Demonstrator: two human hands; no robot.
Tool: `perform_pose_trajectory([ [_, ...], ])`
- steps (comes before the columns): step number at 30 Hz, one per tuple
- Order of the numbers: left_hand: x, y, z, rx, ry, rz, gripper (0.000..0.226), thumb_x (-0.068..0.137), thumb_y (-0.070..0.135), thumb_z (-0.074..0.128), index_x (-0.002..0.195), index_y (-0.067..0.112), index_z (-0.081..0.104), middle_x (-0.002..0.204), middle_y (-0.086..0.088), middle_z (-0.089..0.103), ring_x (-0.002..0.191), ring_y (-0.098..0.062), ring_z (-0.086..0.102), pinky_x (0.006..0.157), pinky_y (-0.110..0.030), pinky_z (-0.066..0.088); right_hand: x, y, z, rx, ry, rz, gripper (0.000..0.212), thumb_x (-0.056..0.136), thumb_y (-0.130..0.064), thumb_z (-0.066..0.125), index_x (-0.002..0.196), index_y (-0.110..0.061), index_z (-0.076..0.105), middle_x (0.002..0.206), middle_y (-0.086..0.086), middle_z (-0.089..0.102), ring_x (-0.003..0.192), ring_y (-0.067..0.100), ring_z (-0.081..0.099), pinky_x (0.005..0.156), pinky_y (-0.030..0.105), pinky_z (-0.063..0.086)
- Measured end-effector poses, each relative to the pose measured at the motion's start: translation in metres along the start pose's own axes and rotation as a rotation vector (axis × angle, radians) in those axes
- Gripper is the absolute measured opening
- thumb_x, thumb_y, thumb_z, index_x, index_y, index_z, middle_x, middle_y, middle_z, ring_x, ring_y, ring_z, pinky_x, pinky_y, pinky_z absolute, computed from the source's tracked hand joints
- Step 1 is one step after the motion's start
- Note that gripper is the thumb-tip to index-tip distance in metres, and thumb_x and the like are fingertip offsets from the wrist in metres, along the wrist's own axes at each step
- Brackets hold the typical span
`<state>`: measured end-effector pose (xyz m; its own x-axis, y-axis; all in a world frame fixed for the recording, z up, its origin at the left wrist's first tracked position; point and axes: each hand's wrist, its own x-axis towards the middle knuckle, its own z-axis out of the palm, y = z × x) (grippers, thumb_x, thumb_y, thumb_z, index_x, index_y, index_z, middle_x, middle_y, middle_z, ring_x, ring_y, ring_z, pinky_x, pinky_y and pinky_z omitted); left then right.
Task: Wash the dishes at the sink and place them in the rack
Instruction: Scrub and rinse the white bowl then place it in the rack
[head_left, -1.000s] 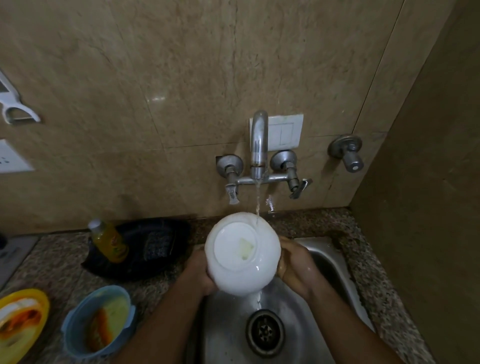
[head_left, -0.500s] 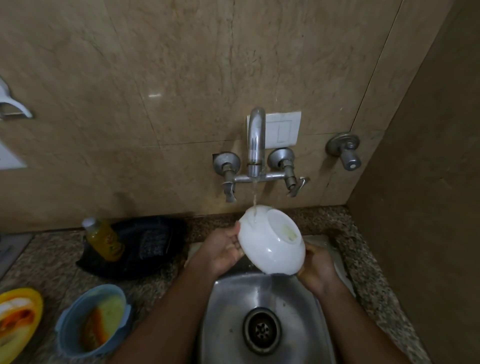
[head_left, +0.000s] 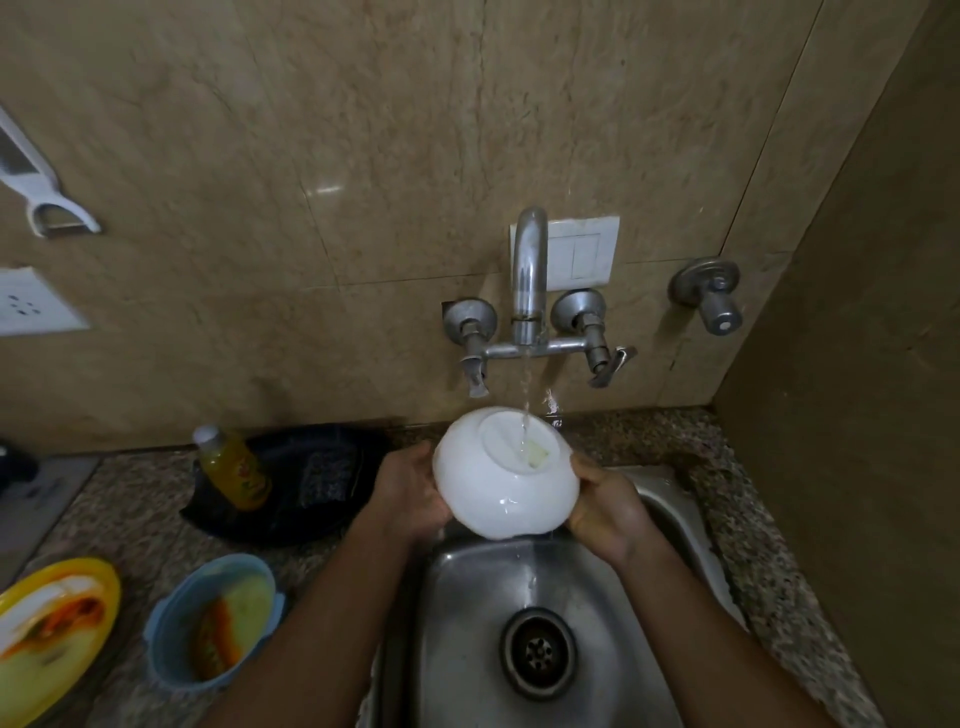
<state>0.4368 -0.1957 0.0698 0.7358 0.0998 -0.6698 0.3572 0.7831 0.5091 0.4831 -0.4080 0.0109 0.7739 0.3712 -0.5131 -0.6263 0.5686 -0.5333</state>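
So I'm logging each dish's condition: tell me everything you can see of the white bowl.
The bowl is plain glossy white, rounded, probably ceramic or melamine. It is held upside down and tilted over the sink, its flat foot ring facing up with a yellowish patch inside it. The tap stream lands on that base and water runs off the lower edge. The left hand and right hand grip opposite sides. Its inside is hidden.

The speckled granite worktop (head_left: 130, 525) runs along the tan tiled wall and has a stainless steel sink (head_left: 467, 623) set into it on the right. On it lie a black plastic tray (head_left: 311, 483) holding a yellow bottle with a white cap (head_left: 234, 467), a soiled round blue plastic bowl (head_left: 208, 629) nearer the front, and a soiled yellow plate (head_left: 52, 623) at the left edge.
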Motion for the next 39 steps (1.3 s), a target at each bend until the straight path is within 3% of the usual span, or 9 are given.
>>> perform_pose_trajectory([
  [4, -0.005, 0.005, -0.002, -0.041, 0.012, -0.06, 0.032, 0.098, 0.023, 0.043, 0.104, -0.001, 0.064, 0.105, -0.023, 0.067, 0.098, -0.041, 0.06, 0.07, -0.058, 0.046, 0.001, 0.001, 0.016, -0.02, -0.04, -0.021, 0.04, 0.099, -0.007, 0.047, 0.138, -0.006, 0.052, 0.132, 0.019, 0.062, 0.126, 0.037, 0.055, 0.11, 0.057, 0.038],
  [10, 0.009, 0.011, -0.018, -0.068, 0.087, -0.134, 0.043, 0.096, 0.028, 0.043, 0.127, 0.001, 0.055, 0.129, -0.026, 0.059, 0.112, -0.046, 0.058, 0.082, -0.061, 0.05, -0.002, -0.002, 0.031, 0.081, -0.063, 0.005, 0.034, 0.1, 0.0, 0.045, 0.133, 0.003, 0.052, 0.127, 0.025, 0.063, 0.118, 0.034, 0.061, 0.096, 0.048, 0.051],
  [19, 0.004, -0.008, 0.012, -0.044, -0.012, -0.063, 0.036, 0.102, 0.018, 0.037, 0.122, -0.001, 0.059, 0.12, -0.026, 0.065, 0.108, -0.043, 0.062, 0.085, -0.061, 0.049, -0.011, -0.019, 0.007, 0.137, -0.003, -0.038, 0.042, 0.093, 0.004, 0.043, 0.134, 0.002, 0.054, 0.129, 0.022, 0.062, 0.126, 0.034, 0.056, 0.098, 0.046, 0.05],
  [23, 0.009, -0.017, 0.024, -0.035, -0.028, -0.038, 0.036, 0.101, 0.02, 0.039, 0.125, 0.003, 0.06, 0.113, -0.022, 0.071, 0.108, -0.04, 0.064, 0.082, -0.058, 0.054, -0.015, -0.026, -0.012, 0.107, 0.042, -0.065, 0.048, 0.09, 0.003, 0.04, 0.135, -0.002, 0.055, 0.136, 0.019, 0.059, 0.132, 0.034, 0.051, 0.113, 0.049, 0.037],
  [26, 0.008, -0.025, 0.032, -0.012, -0.054, 0.0, 0.04, 0.103, 0.031, 0.035, 0.117, 0.007, 0.063, 0.1, -0.02, 0.074, 0.106, -0.039, 0.063, 0.095, -0.058, 0.048, -0.016, -0.03, -0.017, 0.086, 0.035, -0.046, 0.044, 0.093, -0.003, 0.039, 0.133, -0.004, 0.058, 0.13, 0.02, 0.063, 0.125, 0.038, 0.055, 0.112, 0.055, 0.035],
  [29, 0.005, -0.032, 0.036, 0.032, -0.143, 0.015, 0.047, 0.104, 0.038, 0.033, 0.121, 0.005, 0.063, 0.112, -0.02, 0.071, 0.115, -0.04, 0.059, 0.107, -0.058, 0.039, -0.012, -0.026, -0.016, 0.066, 0.14, -0.018, 0.041, 0.096, -0.022, 0.047, 0.13, -0.005, 0.062, 0.124, 0.017, 0.067, 0.119, 0.036, 0.058, 0.103, 0.056, 0.044],
  [35, -0.003, -0.032, 0.044, 0.358, -0.313, 0.055, 0.035, 0.103, 0.027, 0.045, 0.127, 0.008, 0.059, 0.126, -0.015, 0.066, 0.119, -0.035, 0.059, 0.105, -0.056, 0.043, -0.016, -0.023, -0.013, 0.114, 0.104, -0.073, 0.051, 0.081, -0.029, 0.061, 0.129, -0.011, 0.063, 0.134, 0.016, 0.06, 0.129, 0.037, 0.048, 0.108, 0.061, 0.035],
  [37, -0.006, -0.03, 0.042, 0.559, -0.312, 0.146, 0.028, 0.097, 0.015, 0.056, 0.124, 0.008, 0.059, 0.123, -0.015, 0.067, 0.115, -0.034, 0.062, 0.097, -0.055, 0.05, -0.018, -0.021, -0.012, 0.096, 0.077, -0.073, 0.051, 0.074, -0.037, 0.068, 0.12, -0.013, 0.066, 0.132, 0.016, 0.06, 0.128, 0.037, 0.048, 0.108, 0.062, 0.034],
  [39, -0.007, -0.031, 0.037, 0.752, -0.359, 0.311, 0.027, 0.087, 0.005, 0.066, 0.113, 0.004, 0.061, 0.115, -0.016, 0.069, 0.107, -0.032, 0.065, 0.092, -0.053, 0.053, -0.019, -0.02, -0.009, 0.022, 0.062, -0.038, 0.054, 0.085, -0.052, 0.059, 0.123, -0.015, 0.067, 0.132, 0.019, 0.061, 0.126, 0.043, 0.051, 0.104, 0.068, 0.034],
])
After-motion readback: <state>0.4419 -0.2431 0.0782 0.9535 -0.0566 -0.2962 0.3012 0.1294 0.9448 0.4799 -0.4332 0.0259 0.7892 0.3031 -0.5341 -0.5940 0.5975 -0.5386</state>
